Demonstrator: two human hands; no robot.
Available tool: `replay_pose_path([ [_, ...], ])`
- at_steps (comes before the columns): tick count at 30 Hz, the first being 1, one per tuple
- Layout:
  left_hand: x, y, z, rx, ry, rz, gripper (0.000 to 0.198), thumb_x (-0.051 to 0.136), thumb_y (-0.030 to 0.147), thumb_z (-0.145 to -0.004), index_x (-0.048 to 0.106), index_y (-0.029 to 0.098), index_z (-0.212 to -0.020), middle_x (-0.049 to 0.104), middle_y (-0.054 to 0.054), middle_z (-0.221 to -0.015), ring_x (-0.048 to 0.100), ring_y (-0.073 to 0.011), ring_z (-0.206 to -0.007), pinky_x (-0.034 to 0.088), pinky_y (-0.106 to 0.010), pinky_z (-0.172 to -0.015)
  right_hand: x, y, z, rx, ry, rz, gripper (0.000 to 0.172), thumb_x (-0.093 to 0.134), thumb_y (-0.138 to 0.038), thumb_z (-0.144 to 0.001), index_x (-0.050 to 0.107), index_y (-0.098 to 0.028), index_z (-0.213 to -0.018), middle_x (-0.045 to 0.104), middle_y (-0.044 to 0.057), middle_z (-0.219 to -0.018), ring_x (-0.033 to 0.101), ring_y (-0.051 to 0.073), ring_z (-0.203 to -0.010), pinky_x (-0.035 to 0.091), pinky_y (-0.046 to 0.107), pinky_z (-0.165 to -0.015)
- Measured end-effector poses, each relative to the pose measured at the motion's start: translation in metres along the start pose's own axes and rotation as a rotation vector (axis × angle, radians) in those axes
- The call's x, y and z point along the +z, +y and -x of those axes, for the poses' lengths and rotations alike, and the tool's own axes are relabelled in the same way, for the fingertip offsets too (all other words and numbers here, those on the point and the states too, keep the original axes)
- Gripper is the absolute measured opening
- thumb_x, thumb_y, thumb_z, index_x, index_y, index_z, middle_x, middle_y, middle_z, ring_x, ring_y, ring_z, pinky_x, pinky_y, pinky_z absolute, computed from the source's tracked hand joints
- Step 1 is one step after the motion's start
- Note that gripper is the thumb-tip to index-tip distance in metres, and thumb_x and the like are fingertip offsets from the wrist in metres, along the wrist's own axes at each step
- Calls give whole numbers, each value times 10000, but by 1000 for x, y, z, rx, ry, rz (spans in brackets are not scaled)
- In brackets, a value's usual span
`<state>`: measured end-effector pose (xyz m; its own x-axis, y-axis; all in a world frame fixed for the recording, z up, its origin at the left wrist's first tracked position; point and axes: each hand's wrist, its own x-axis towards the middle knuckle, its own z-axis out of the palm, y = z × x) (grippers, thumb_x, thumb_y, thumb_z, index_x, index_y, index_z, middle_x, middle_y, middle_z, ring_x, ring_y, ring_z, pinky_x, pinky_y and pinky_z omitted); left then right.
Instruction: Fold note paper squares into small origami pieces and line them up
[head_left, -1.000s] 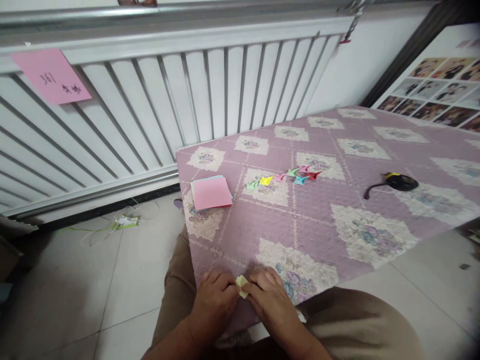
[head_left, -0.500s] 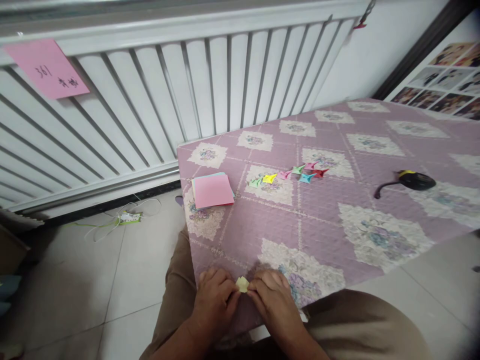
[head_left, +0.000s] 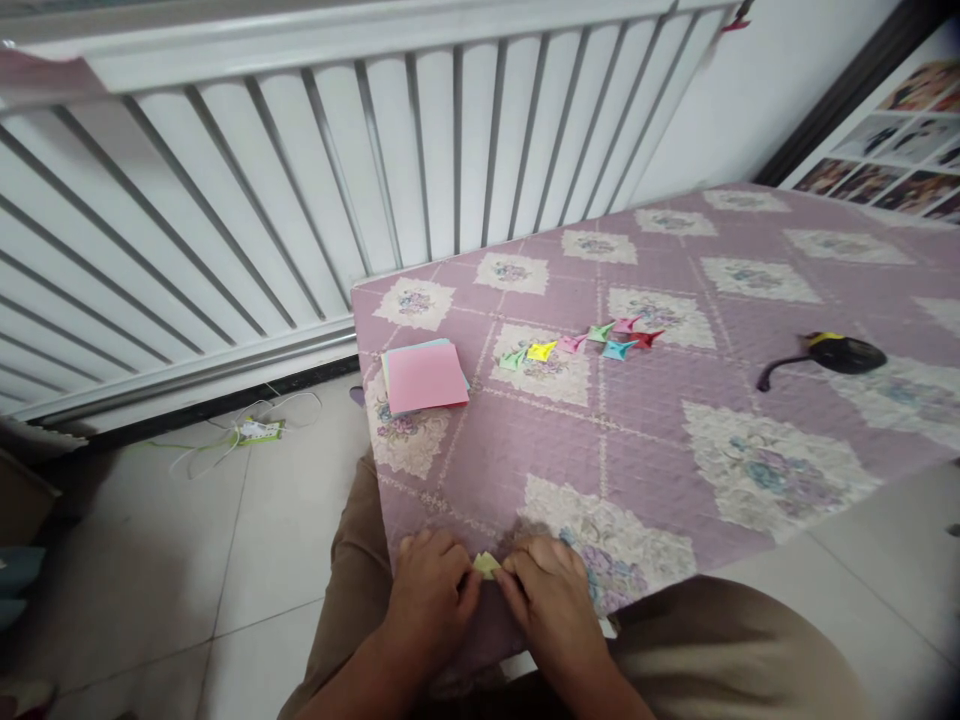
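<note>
A small pale yellow folded paper (head_left: 486,565) lies at the near edge of the table, pinched between both hands. My left hand (head_left: 431,590) grips its left side between thumb and forefinger, the other fingers curled on the cloth. On the right side, my right hand (head_left: 551,595) pinches it the same way. Much of the paper is covered by the fingertips. Farther off sits a stack of square coloured paper (head_left: 427,378) with a pink sheet on top. Several small folded paper pieces, among them a yellow one (head_left: 541,351) and a blue one (head_left: 619,350), stand grouped mid-table.
A purple floral cloth covers the table (head_left: 540,445). A black and yellow object with a curved thin arm (head_left: 844,354) lies at the right. Behind the table runs a white radiator (head_left: 435,160). A power strip (head_left: 260,430) with cables rests on the floor at the left.
The camera view has tilted down and shifted slightly. Both hands stay on the yellow paper, whose visible part looks a little flatter and lower between the fingertips.
</note>
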<state>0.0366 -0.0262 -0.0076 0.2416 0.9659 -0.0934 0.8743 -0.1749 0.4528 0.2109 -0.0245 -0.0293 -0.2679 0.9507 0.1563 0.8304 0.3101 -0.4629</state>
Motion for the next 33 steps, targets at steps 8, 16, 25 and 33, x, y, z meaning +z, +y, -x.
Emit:
replay_pose_path([
  [8, -8, 3, -12, -61, -114, -64, 179, 519, 291, -861, 594, 206, -723, 613, -26, -836, 528, -232, -849, 341, -391, -770, 5, -1, -1, 25, 49, 54, 224, 550, -315, -875, 564, -231, -669, 563, 22, -751, 482, 206, -788, 312, 354, -748],
  [16, -15, 6, -19, -89, -202, -83, 198, 518, 309, -875, 608, 200, -737, 625, -26, -843, 545, -230, -857, 350, -370, -749, 7, -3, -3, 64, 55, 67, 250, 572, -326, -861, 561, -234, -629, 547, 13, -712, 476, 200, -774, 304, 338, -723],
  [25, -13, 3, -22, -47, -188, -114, 119, 561, 276, -873, 592, 190, -798, 616, -20, -843, 553, -227, -842, 375, -358, -739, 6, -7, -5, 99, 57, 104, 210, 613, -300, -829, 569, -232, -634, 563, 10, -726, 481, 203, -760, 305, 344, -719],
  [33, 14, -20, -8, 507, 107, -147, 169, 440, 217, -953, 603, 207, -913, 596, -24, -902, 520, -185, -844, 369, -345, -778, 3, -8, -4, 113, 78, 22, 194, 584, -305, -854, 568, -238, -673, 568, 10, -742, 496, 209, -775, 338, 352, -731],
])
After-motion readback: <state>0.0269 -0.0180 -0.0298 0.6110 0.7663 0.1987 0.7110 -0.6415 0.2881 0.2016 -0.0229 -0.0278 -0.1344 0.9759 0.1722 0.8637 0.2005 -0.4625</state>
